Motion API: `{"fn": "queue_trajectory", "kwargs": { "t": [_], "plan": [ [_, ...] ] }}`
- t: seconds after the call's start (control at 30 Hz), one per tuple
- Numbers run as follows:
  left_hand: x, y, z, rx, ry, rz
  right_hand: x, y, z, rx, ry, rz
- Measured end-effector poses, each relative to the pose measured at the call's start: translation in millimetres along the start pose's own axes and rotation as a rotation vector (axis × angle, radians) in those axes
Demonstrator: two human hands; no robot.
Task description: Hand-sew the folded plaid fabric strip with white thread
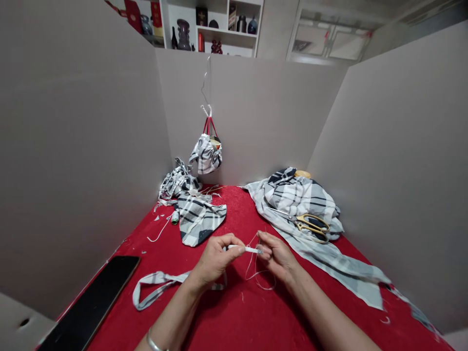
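Observation:
My left hand [221,256] is closed, its thumb and fingers pinching a narrow folded cloth strip [249,249]. The strip's white end points toward the other hand, while a grey-and-white length [161,279] trails in a loop on the red cloth. My right hand [276,256] is closed at the fingertips on a thin white thread [266,288], beside the strip's end. That thread runs up to the strip and hangs in loose loops below. Whether a needle sits between the right fingertips is too small to tell.
Gold-handled scissors [310,225] lie on heaped plaid cloth [300,195] at right. A plaid piece [201,219], a thread spool [175,217] and scraps [179,180] lie left, a black phone [98,302] nearer. A plaid pouch [206,155] hangs by the back panel [256,112].

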State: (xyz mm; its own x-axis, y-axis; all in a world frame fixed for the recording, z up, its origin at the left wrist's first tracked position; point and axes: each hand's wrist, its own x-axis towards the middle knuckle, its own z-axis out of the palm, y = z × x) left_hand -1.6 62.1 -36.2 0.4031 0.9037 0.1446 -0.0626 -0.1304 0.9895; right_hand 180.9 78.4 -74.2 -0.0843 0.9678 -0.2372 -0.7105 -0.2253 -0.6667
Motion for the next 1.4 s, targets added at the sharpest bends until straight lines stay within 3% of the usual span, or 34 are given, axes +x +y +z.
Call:
{"fn": "queue_trajectory", "kwargs": {
  "t": [0.33, 0.53, 0.7, 0.87, 1.1, 1.4],
  "plan": [
    [-2.1, 7.6, -2.1, 0.071, 0.028, 0.029, 15.4, -6.6, 3.3, -0.132, 0.065, -0.107],
    [-1.4, 8.0, -3.1, 0.121, 0.109, 0.032, -16.3, -9.5, 17.4, -0.288, 0.059, -0.196],
    [-0.1, 5.8, -0.9, 0.191, 0.101, 0.069, -44.0, -7.0, 22.6, -0.65, -0.031, -0.267],
    [0.0, 5.0, 1.2, 0.2, 0.106, 0.084, -50.5, -1.9, 26.6, -0.773, -0.034, -0.341],
    [-0.5, 1.5, 5.5, 0.191, 0.115, 0.099, -48.3, 8.2, 22.4, -0.861, 0.058, -0.544],
    [-1.3, 0.6, 0.0, 0.023, 0.194, -0.077, -49.1, 11.7, 13.8, -0.882, 0.089, -0.632]
  ]
}}
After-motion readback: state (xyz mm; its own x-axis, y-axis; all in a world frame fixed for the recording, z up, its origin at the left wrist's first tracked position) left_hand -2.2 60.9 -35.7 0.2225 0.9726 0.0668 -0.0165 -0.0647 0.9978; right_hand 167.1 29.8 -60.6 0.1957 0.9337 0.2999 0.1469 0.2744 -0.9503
